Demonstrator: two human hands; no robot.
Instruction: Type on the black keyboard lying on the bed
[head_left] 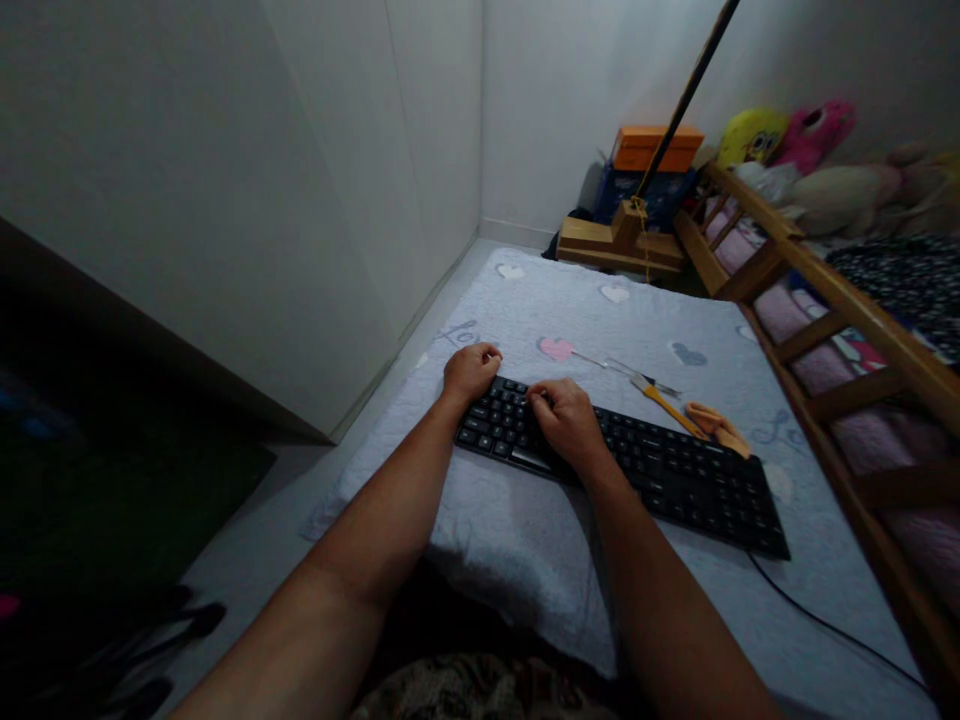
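A long, flat keyboard [697, 482] of black plastic, set with rows of small square keys with pale markings, slants across the centre of the frame down to the right. It lies on a soft, quilted-looking grey-blue cloth [499, 530] printed with hearts and looping letters, its surface wrinkled toward the near edge. A thin black cable [825, 625] curves from the keyboard into the lower right corner. Just beyond the keyboard, right of centre, lie slim metal tools [590, 357], a brush [670, 406] with a smooth yellow handle and a crumpled orange-brown cloth [721, 428]. Slatted, varnished wood forms the bed rail [851, 295] along the right side; at the upper right, a boxy orange carton [651, 149] sits behind a dark, straight pole [690, 98] on a blocky wooden base [619, 242].

The hands are apart. The left hand [471, 372], fingers curled, rests at the keyboard's upper left corner; whether it grips the edge cannot be told. The right hand [568, 415] bends over the keys left of the keyboard's middle, thumb and forefinger close together; anything between them is too small to make out.
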